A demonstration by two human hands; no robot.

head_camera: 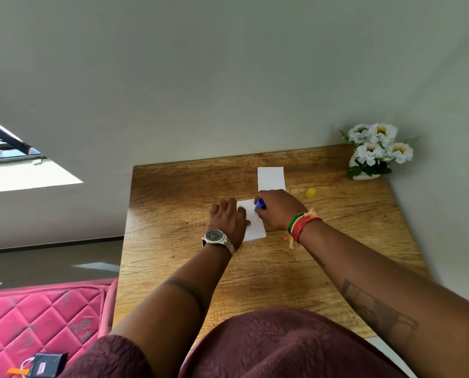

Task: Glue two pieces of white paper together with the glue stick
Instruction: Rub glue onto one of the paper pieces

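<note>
A white paper piece point(255, 226) lies in the middle of the wooden table point(173, 255). My left hand point(226, 218) rests flat on its left edge, fingers spread, pinning it down. My right hand point(278, 208) grips a blue glue stick point(260, 204), whose tip points down onto the paper's far right part. A second white paper piece point(271, 178) lies flat just beyond my right hand, partly covered at its near edge. The yellow cap point(310, 192) sits on the table to the right of that paper.
A white vase of white flowers point(375, 151) stands at the table's far right corner against the wall. A pink quilted mattress point(37, 317) lies left of the table, with a small dark box point(46, 364) on it.
</note>
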